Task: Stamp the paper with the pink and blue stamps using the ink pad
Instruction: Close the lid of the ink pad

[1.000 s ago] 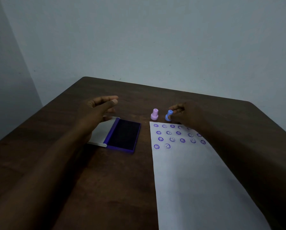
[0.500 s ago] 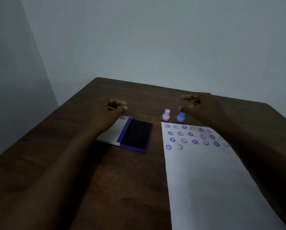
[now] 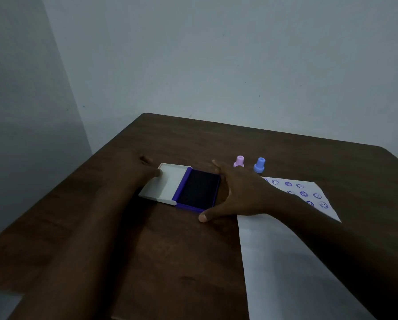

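The ink pad (image 3: 198, 192) lies open on the dark wooden table (image 3: 170, 250), its white lid (image 3: 168, 184) folded flat to the left. My left hand (image 3: 135, 174) rests on the lid's left edge with fingertips touching it. My right hand (image 3: 241, 192) spans the pad's right side, thumb at its near corner and fingers at its far corner. The pink stamp (image 3: 239, 161) and blue stamp (image 3: 259, 165) stand upright side by side beyond my right hand, untouched. The white paper (image 3: 283, 262) lies at right, with rows of purple smiley prints at its far end.
Grey walls meet in a corner behind the table. The table's left edge runs diagonally at the left. My right forearm crosses over the paper's upper part and hides some prints.
My right hand let go of the blue stamp, which now stands beside the pink one, and moved left to the ink pad. My left hand came down onto the lid.
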